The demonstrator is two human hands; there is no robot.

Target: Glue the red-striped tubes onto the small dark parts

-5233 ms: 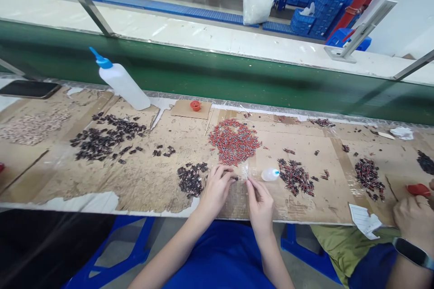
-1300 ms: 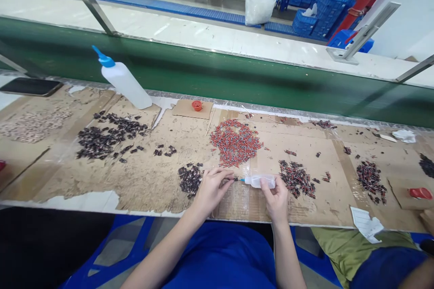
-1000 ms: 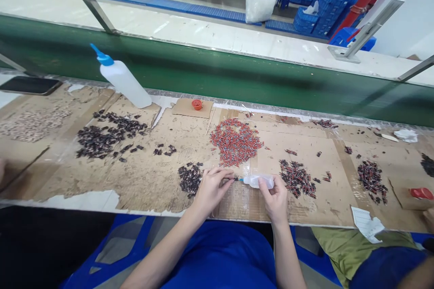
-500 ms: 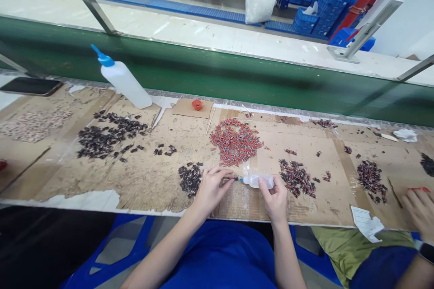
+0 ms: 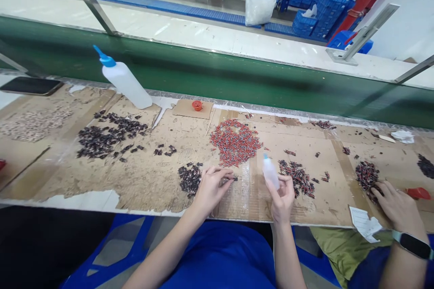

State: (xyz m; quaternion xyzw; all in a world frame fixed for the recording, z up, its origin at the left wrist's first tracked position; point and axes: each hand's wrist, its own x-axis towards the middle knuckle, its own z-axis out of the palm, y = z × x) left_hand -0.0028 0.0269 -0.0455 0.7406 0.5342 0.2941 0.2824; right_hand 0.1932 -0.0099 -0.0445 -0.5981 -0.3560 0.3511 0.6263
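Observation:
My right hand is closed around a small clear squeeze bottle, which points up with its blue tip away from me. Between thumb and fingertips, my left hand pinches a small black part. Just left of that hand lies a pile of small black parts. Beyond both hands spreads a heap of small red-and-silver parts. Right of the bottle is a pile of mixed black and red pieces, partly behind my right fingers.
A large white bottle with a blue nozzle stands at the back left. Near it, a red cup sits on cardboard. At the right, a co-worker's hand reaches to another pile. A phone lies far left.
My right hand has swung the small bottle from lying sideways at the black part to upright, away from my left hand. The co-worker's hand has moved left to a pile.

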